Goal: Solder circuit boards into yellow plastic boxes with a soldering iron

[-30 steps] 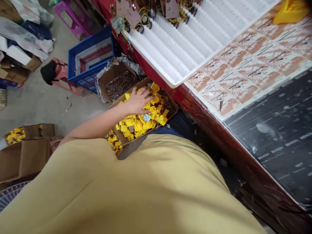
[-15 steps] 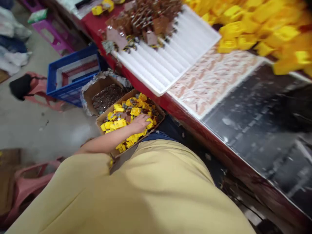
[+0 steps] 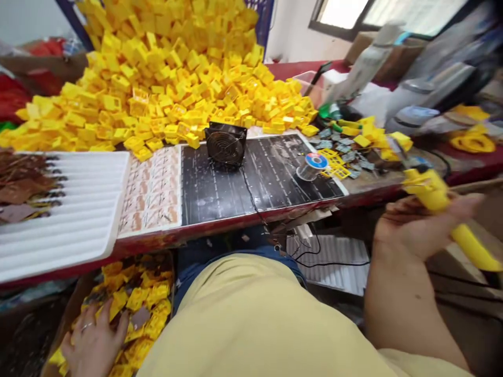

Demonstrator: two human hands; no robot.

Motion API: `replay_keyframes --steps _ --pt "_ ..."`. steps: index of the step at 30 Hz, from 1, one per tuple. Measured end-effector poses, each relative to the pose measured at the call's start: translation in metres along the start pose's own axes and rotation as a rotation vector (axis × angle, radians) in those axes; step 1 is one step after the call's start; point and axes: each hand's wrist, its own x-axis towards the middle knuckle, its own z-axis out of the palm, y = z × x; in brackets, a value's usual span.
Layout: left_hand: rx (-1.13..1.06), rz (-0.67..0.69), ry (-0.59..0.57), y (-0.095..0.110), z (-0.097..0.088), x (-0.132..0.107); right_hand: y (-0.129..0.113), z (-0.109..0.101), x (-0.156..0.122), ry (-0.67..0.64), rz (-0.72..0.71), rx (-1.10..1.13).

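Note:
My left hand (image 3: 92, 343) is down at the lower left in a cardboard box (image 3: 68, 314) of small yellow plastic parts (image 3: 137, 301), fingers curled over them; what they grip is hidden. My right hand (image 3: 416, 228) is at the right, below the table edge, and closed around a yellow-handled tool (image 3: 448, 214) that looks like a soldering iron. A huge heap of yellow plastic housings (image 3: 168, 78) covers the back of the red table (image 3: 220, 225). My yellow shirt fills the bottom middle.
A small black fan (image 3: 225, 143) stands on a dark mat (image 3: 259, 175). A white ridged tray (image 3: 66, 209) with brown circuit boards (image 3: 19, 183) lies at the left. A solder spool (image 3: 310, 166) and loose yellow and grey parts (image 3: 353, 141) sit at the right.
The view has swung from the floor box up to the table top. My left hand stays in the box of yellow parts. My right hand with the yellow tool has come into view.

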Motion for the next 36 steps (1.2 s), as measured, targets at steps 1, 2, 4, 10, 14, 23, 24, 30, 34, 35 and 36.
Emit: replay_keyframes --steps 1,2,4,10,14,23,24,30,34,35,36 --pt "-0.065 0.065 0.034 0.007 0.002 0.008 0.003 0.001 -0.004 0.02 0.03 0.035" --pt "-0.145 0.153 0.038 0.015 0.003 0.017 0.006 0.003 -0.009 0.028 0.058 0.055" --pt "-0.295 0.33 0.013 0.036 0.003 0.038 0.009 0.01 -0.019 0.023 0.086 0.071" --pt "-0.51 0.608 0.039 0.105 -0.02 0.08 -0.003 0.024 -0.02 0.0 0.009 0.081" --pt "-0.601 0.628 0.044 0.131 -0.045 0.1 -0.001 0.033 -0.021 -0.045 -0.027 0.059" --pt "-0.721 0.701 0.107 0.158 -0.081 0.14 0.026 0.075 0.004 -0.37 -0.304 -0.271" --pt "-0.726 0.692 0.123 0.16 -0.082 0.143 0.031 0.08 0.012 -0.403 -0.327 -0.311" --pt "-0.757 0.697 0.171 0.176 -0.086 0.155 0.07 0.104 0.026 -0.618 -0.39 -0.484" --pt "-0.729 0.711 0.147 0.179 -0.092 0.166 0.086 0.106 0.035 -0.713 -0.385 -0.547" --pt "-0.726 0.715 0.14 0.179 -0.094 0.169 0.088 0.107 0.041 -0.728 -0.378 -0.556" --pt "-0.722 0.721 0.133 0.18 -0.095 0.172 0.09 0.108 0.048 -0.737 -0.368 -0.56"
